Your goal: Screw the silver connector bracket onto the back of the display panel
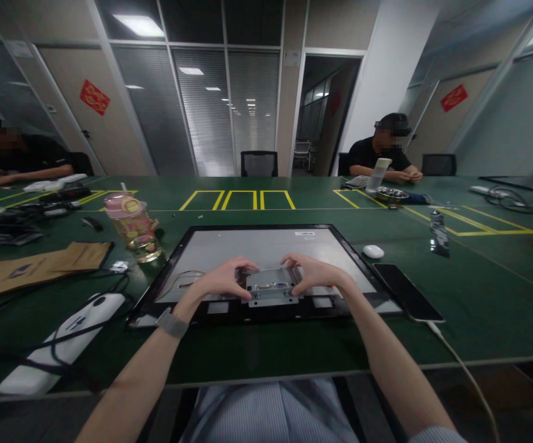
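Note:
A flat display panel (257, 246) with a black frame and a grey back lies on the green table in front of me. Near its front edge is a metal bracket (272, 284) with ports, among them a blue one, along its side facing me. My left hand (229, 277) grips the bracket's left end, thumb at the front and fingers behind. At the right end, my right hand (310, 274) holds it the same way. Thin wires show on the panel beside my left hand. Whether the bracket rests on the panel or is slightly raised, I cannot tell.
Left of the panel stand a pink-lidded bottle (132, 227), a brown paper bag (40, 264) and a white power strip (63, 344) with black cables. A phone (407, 292) on a cable and a white earbud case (373, 251) lie right. People sit across the table.

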A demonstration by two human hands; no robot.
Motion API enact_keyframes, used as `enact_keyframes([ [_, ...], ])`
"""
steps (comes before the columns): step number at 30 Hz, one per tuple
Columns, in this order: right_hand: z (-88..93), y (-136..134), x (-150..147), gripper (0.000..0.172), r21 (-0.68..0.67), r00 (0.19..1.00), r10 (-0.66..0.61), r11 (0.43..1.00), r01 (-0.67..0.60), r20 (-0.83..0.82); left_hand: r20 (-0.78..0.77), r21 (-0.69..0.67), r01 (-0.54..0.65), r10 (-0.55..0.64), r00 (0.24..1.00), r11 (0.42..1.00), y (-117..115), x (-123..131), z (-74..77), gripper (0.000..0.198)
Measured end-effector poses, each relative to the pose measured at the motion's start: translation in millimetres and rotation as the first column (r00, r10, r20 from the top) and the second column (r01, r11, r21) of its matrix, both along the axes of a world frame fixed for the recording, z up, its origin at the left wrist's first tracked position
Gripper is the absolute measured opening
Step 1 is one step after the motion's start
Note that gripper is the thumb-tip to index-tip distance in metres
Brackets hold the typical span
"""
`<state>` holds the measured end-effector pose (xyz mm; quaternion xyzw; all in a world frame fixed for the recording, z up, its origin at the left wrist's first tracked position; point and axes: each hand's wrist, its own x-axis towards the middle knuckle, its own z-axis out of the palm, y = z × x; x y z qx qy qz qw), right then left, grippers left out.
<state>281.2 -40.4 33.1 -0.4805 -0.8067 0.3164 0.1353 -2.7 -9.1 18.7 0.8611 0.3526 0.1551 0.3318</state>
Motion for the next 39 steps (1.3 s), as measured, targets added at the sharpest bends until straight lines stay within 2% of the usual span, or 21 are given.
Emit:
enact_keyframes([
  [5, 5.3, -6, -5, 0.072, 0.056, 1.0, -0.011, 0.998, 0.009, 0.025, -0.033, 0.043, 0.018, -0.017, 0.999, 0.999, -3, -1, 1.2, 0.063],
  [10, -0.3, -4, -5, 0.067, 0.164, 1.0, 0.007, 0.986, -0.008, 0.01, -0.028, 0.107, 0.005, -0.002, 1.0, 0.994, -4, -1, 1.4, 0.068],
  [16, -2.7, -3, -6, 0.065, 0.209, 0.999, 0.008, 0.978, -0.016, 0.039, -0.034, 0.126, -0.005, 0.009, 0.999, 0.992, -4, 2, 1.4, 0.072],
  [24, -0.6, -4, -8, 0.062, 0.199, 0.998, 0.0, 0.98, -0.011, 0.057, -0.027, 0.108, 0.002, 0.001, 1.0, 0.994, 1, 1, -6.6, 0.071],
  [32, -3.7, -2, -5, 0.059, 0.164, 0.999, 0.014, 0.986, -0.022, 0.049, -0.028, 0.035, -0.017, 0.018, 0.999, 0.999, -3, 4, -3.3, 0.069],
  [39, -12.1, 1, -6, 0.06, 0.123, 0.992, -0.028, 0.992, 0.013, 0.125, -0.014, -0.005, 0.005, -0.005, 1.0, 1.0, -3, 5, -7.0, 0.068],
])
